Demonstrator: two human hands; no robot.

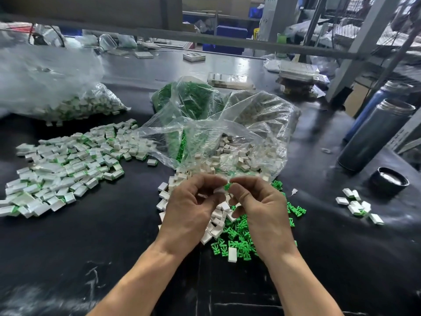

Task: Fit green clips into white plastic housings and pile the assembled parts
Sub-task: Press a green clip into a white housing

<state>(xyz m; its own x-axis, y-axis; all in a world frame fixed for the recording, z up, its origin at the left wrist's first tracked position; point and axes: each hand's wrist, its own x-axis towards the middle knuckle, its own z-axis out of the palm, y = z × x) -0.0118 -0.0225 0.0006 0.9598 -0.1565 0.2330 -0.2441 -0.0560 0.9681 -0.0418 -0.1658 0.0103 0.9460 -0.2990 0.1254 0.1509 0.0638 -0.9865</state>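
Both hands are meeting just below the middle of the view, above the black table (114,236). The right hand (262,208) is pinching a green clip (227,186) between thumb and forefinger, its other fingers curled under the palm. The clip is sitting at the fingertips with its free end pointing toward 9 o'clock, so its long axis is running roughly 3 to 9; it is too small and blurred to say more. The left hand (191,208) is gripping a white housing (218,190) in curled fingers, just touching the clip at its 3 o'clock side; which way its opening is facing cannot be told. Both forearms are rising from 6 o'clock, wrists bent slightly inward, backs of the hands facing the camera.

Under the hands, loose white housings (216,224) are lying in a heap, with loose green clips (237,242) scattered toward 5 o'clock. At 9 o'clock the pile of assembled parts (63,165) is spreading across the table. At 12 o'clock an open clear bag (227,137) is holding more housings, a bag of green clips (191,96) behind it. A few assembled pieces (357,205) are lying at 3 o'clock, near a black lid (388,182) and a grey flask (378,133).
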